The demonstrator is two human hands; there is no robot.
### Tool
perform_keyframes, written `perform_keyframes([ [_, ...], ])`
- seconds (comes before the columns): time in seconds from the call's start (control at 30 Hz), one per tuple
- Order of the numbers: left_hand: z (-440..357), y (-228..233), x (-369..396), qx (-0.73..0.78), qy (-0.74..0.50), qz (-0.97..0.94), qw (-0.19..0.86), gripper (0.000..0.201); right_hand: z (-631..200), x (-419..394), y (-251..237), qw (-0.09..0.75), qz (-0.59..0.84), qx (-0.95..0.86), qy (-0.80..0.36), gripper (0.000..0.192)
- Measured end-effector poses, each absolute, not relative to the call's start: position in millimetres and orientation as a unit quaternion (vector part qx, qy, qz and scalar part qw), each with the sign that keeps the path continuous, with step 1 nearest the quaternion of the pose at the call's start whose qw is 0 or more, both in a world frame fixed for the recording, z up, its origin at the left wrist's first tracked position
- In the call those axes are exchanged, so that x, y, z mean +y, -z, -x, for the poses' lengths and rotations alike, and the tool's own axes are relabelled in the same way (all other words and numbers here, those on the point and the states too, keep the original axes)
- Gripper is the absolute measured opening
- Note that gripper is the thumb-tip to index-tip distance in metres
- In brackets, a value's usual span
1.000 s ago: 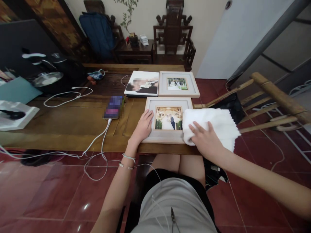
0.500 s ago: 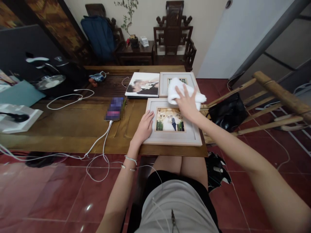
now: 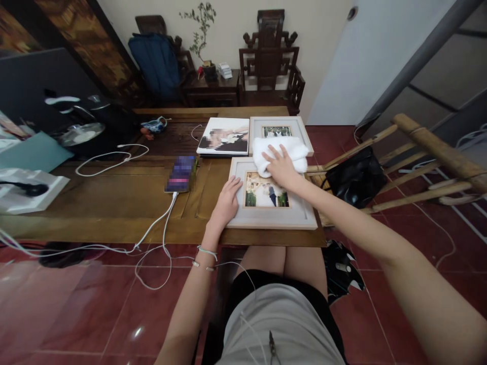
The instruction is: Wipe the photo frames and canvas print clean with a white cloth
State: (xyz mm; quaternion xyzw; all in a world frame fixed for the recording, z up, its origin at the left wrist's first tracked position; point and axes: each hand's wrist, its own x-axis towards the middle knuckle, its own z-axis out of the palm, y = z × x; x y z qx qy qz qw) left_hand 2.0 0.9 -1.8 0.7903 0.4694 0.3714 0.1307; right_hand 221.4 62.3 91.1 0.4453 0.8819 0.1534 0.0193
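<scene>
"Two bare hands are occupying the near edge of the table (image 3: 129, 197). What is each one holding?"

"The right hand (image 3: 283, 170) is bearing down, palm lowered, on a folded white cloth (image 3: 297, 149). Its fingers are spreading across the top. Whether any are pinching the fabric, I am not seeing clearly."

"And the left hand (image 3: 227, 203)?"

"It is resting on the left border of the near frame (image 3: 262, 197), fingers lying close together. The thumb is not showing, so I cannot tell whether it is hooking the edge."

"Where are the items sitting?"

"The near frame is lying flat, face up, before the person. The cloth is covering part of its upper border and is overlapping, in this view, the lower part of the far frame (image 3: 277, 131). Whether it is touching both, I cannot confirm. A white photo panel (image 3: 224, 137) is lying just left of the far frame; neither hand is touching it."

"Progress?"

"I am judging it as unfinished: the cloth is sitting under the hand, not set aside. The lower part of the near frame is showing uncovered, as is the top of the far one. Which areas are already counting as done, the surfaces are not revealing."

"Anything else nearby?"

"A phone (image 3: 180, 175) is lying left of the left hand, with a white cable (image 3: 174, 196) running from it."
</scene>
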Motion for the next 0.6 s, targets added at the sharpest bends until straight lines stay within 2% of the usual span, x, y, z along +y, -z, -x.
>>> perform_keyframes([
  [0.2, -4.7, 1.7, -1.2, 0.469, -0.38, -0.788, 0.121, 0.048, -288.5, 45.3, -94.2, 0.089, -0.515, 0.835, -0.172, 0.039],
  [0.4, -5.8, -0.2, -3.4, 0.473, -0.384, -0.782, 0.128, 0.049, -287.9, -32.5, -99.7, 0.13, -0.484, 0.853, -0.149, 0.036],
  [0.5, -6.7, -0.9, -3.8, 0.479, -0.381, -0.78, 0.128, 0.049, -285.5, -76.5, -109.8, 0.141, -0.449, 0.877, -0.101, 0.038],
  [0.6, -7.6, -1.1, -4.2, 0.481, -0.384, -0.777, 0.129, 0.049, -291.5, -97.5, -124.8, 0.139, -0.427, 0.893, 0.0, 0.045],
])
